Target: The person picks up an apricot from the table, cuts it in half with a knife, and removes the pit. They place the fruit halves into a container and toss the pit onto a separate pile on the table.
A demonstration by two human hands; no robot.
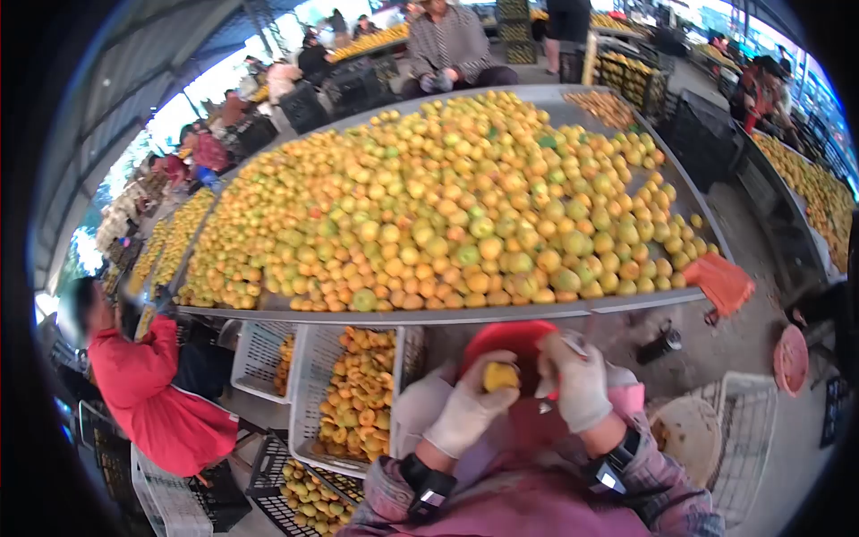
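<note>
My left hand [470, 410], in a white glove, is closed around a yellow apricot [501, 377] whose top shows between thumb and fingers. Close to its right, my right hand [578, 387], also gloved, has its fingers curled together. A bit of pink-red shows below that fist, but I cannot tell what it grips. Behind and between both hands is a red basin [506, 335], partly hidden by them. Beyond it, a large metal-rimmed table [429, 317] carries a broad heap of yellow-orange apricots [447, 215].
A white crate [302, 403] of cut fruit stands left of my lap, a black crate [266, 474] of whole fruit below it. A person in red [161, 394] sits at left. An orange-red cloth [720, 282] hangs off the table corner; a dark bottle [659, 345] stands on the floor.
</note>
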